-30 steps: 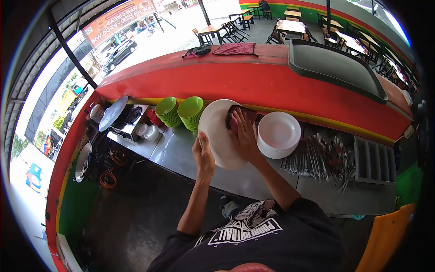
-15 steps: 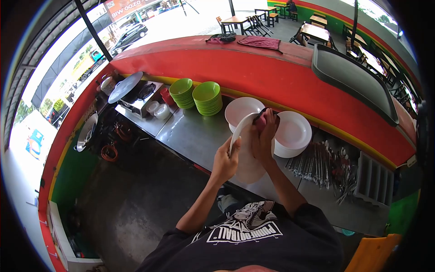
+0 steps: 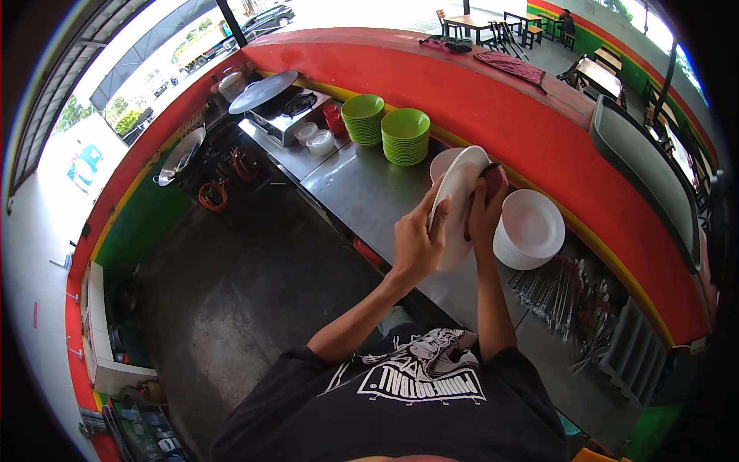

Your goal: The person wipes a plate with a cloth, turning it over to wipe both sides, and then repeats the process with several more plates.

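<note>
My left hand grips the rim of a white plate, thumb on one face. The plate is held up on edge above the counter. In my right hand is a bunched dark red cloth, pressed against the plate's other side. Part of the cloth is hidden by the fingers. Just right of my right hand stands a stack of white plates. Behind the held plate another white plate shows, mostly covered.
Two stacks of green bowls stand left on the steel counter, beyond them a stove. Several spoons and forks lie at right beside a grey cutlery tray. A red wall runs behind.
The view has swung to the left, so the counter appears further right. The held plate has tilted and turned between my hands, and the cloth hand stays against it.
</note>
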Action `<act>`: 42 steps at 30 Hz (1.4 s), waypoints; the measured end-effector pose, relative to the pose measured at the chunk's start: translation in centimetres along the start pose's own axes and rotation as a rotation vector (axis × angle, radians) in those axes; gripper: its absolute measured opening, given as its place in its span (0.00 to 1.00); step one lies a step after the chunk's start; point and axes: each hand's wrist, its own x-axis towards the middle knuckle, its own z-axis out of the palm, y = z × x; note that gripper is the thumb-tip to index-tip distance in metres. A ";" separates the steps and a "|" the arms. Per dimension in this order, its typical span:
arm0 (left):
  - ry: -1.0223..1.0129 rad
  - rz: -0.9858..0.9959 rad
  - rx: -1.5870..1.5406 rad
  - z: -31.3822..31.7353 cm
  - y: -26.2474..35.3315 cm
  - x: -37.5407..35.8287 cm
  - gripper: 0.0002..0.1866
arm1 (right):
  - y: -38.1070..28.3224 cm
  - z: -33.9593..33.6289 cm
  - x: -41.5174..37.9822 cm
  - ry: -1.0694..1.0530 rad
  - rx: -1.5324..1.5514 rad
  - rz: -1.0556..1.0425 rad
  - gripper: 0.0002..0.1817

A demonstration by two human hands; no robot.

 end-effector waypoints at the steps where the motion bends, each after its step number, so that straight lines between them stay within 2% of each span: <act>1: -0.010 -0.006 0.042 -0.2 0.2 0.1 0.26 | 0.0 0.4 0.1 0.007 0.061 0.080 0.34; 4: 0.129 0.164 0.036 1.4 -1.2 0.3 0.25 | 1.9 1.5 0.8 0.094 0.143 0.301 0.35; 7: 0.059 0.179 -0.006 2.5 -1.2 -0.7 0.25 | 3.0 1.6 1.9 0.185 0.138 0.229 0.34; 8: 0.014 0.255 -0.007 2.9 -2.0 -0.6 0.29 | 3.9 1.4 2.0 0.222 0.138 0.222 0.33; 12: -0.315 0.103 0.059 0.7 -0.7 1.0 0.38 | 5.4 -0.1 0.8 0.337 0.100 0.159 0.29; 14: -0.353 0.098 0.074 0.5 -1.3 2.6 0.37 | 6.4 -0.7 0.4 0.349 0.043 0.056 0.26; 18: -0.455 0.052 0.148 1.0 -2.3 4.7 0.29 | 2.9 -0.5 -0.4 0.356 -0.008 0.047 0.27; 21: -0.555 -0.093 0.036 0.4 -1.6 6.4 0.23 | 1.8 -0.5 -0.3 0.381 -0.011 -0.009 0.27; 23: -0.502 -0.005 -0.009 1.0 -2.9 6.6 0.21 | -0.5 -0.8 -0.5 0.359 0.038 0.002 0.27; 26: -0.424 0.032 -0.050 1.7 -3.1 6.7 0.21 | -0.2 -1.2 0.5 0.235 -0.293 -0.454 0.26; 29: -0.328 0.040 -0.063 2.4 -2.4 5.9 0.20 | -1.2 -0.6 0.2 0.196 -0.439 -0.509 0.28; 32: -0.227 0.054 -0.070 2.1 -1.7 5.0 0.20 | 0.1 0.1 0.4 0.266 -0.441 -0.453 0.28; 35: -0.104 0.111 -0.036 1.1 -0.1 4.9 0.20 | 1.1 0.9 0.1 0.229 -0.282 -0.332 0.29; 38: 0.054 0.235 -0.065 0.9 0.0 4.9 0.17 | 0.2 1.8 -1.3 0.076 -0.026 -0.122 0.30; 41: 0.122 0.301 -0.120 1.4 -1.0 5.1 0.17 | -2.9 2.1 -2.0 0.152 0.436 0.321 0.29; 42: 0.124 0.305 -0.131 1.6 -1.5 4.8 0.18 | -0.6 1.8 -1.8 0.161 0.472 0.355 0.30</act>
